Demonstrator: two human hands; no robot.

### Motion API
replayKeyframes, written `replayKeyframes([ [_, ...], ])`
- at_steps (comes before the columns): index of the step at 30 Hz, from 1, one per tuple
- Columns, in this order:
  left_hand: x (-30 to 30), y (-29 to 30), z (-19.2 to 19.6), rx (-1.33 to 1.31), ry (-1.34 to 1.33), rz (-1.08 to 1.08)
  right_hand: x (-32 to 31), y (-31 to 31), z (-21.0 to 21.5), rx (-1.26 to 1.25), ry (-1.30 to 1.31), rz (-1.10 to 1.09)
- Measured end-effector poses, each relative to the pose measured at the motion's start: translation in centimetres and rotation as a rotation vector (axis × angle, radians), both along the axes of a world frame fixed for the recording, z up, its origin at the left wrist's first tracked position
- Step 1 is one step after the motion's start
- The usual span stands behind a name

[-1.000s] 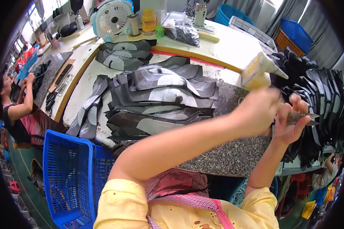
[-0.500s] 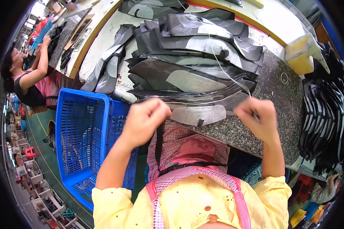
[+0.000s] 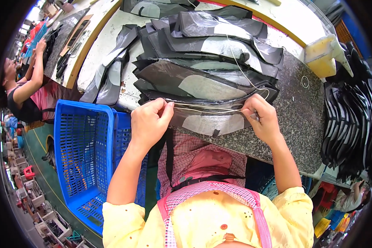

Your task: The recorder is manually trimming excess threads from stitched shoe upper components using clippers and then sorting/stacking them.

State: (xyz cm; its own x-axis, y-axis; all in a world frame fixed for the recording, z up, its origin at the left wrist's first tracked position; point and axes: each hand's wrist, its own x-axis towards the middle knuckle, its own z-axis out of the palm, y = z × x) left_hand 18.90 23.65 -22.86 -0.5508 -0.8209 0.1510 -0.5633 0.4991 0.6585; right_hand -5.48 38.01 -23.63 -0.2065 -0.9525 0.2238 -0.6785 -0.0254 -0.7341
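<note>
While the person in the yellow top [image 3: 213,211] faced the near edge of the worktop [image 3: 295,120], a thin white cord [image 3: 208,107] ran nearly straight between the two hands, over a dark grey piece with a pale patch [image 3: 213,125] at that edge. The left hand [image 3: 152,120] pinched the cord between thumb and forefinger; the right hand [image 3: 261,115] had its fingers curled narrow around the cord's other stretch, and whether its palm held anything more one could not tell. From beside the right hand, the cord looped back toward the worktop's far edge, across a layered pile of dark grey pieces [image 3: 186,80] lying just beyond the hands.

Two slender grey pieces [image 3: 111,76] lay toward the worktop's left edge. Toward its right edge were a small pale ring [image 3: 305,82] and, farther back, a yellowish block-shaped object [image 3: 319,60]; a tall bundle of black pieces [image 3: 346,124] stood out past that side. A blue plastic basket [image 3: 83,105] sat by the near left corner, and a co-worker [image 3: 27,93] was farther left with both arms raised.
</note>
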Motion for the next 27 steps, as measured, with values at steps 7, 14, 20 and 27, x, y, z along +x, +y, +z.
replayKeyframes([
  [7,0.5,-1.6,-0.3,-0.386,-0.140,0.184,0.1,-0.4,-0.4,-0.040,0.033,-0.002],
  [14,-2.8,3.8,-1.1,-0.647,0.120,-0.445,-0.6,-0.7,-1.0,-0.115,0.003,0.009],
  [20,-3.3,3.7,-3.6,-0.666,0.054,-0.469,-1.2,0.0,-0.3,-0.085,-0.067,-0.045],
  [27,-5.0,4.9,-2.1,-0.629,0.006,-0.420,-4.4,0.3,-1.0,-0.151,0.120,-0.158],
])
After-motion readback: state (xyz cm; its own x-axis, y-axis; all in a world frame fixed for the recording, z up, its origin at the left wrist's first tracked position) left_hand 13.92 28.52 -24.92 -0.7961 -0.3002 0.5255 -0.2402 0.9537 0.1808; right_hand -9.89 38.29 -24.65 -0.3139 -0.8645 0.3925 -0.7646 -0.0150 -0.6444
